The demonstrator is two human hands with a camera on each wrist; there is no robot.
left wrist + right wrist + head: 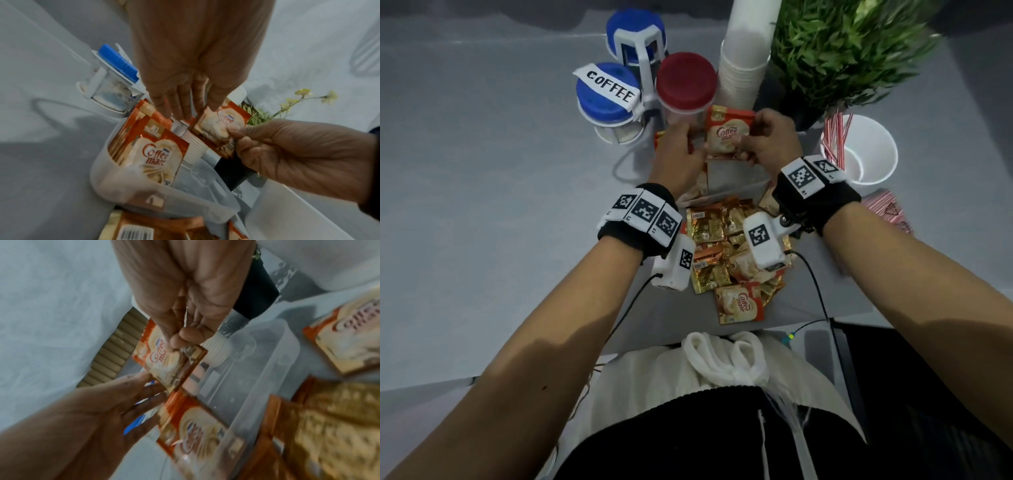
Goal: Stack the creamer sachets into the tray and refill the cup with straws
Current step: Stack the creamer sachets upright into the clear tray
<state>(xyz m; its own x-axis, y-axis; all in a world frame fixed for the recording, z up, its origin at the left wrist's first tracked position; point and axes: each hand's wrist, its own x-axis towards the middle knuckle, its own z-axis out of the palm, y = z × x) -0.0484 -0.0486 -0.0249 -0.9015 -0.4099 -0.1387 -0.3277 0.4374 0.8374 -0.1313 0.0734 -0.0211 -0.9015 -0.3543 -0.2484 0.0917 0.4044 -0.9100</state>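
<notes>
My right hand (751, 144) pinches one orange Coffee-mate creamer sachet (726, 137) by its lower corner and holds it tilted above the clear plastic tray (738, 174). In the right wrist view, the thumb and fingers (179, 339) grip that sachet (162, 360). My left hand (191, 110) reaches in with straight fingers, touching the sachet's (218, 123) far edge. Several sachets (148, 146) stand upright at the tray's (164, 196) left end. A loose pile of sachets (722, 250) lies in front of the tray. A white cup (873, 164) at the right holds a few striped straws (834, 137).
Behind the tray stand a rack with two blue-lidded jars (606, 92), one labelled COFFEE, a red-lidded jar (685, 82), a tall stack of paper cups (743, 72) and a green plant (852, 51). More wrapped straws (887, 209) lie right of my right wrist.
</notes>
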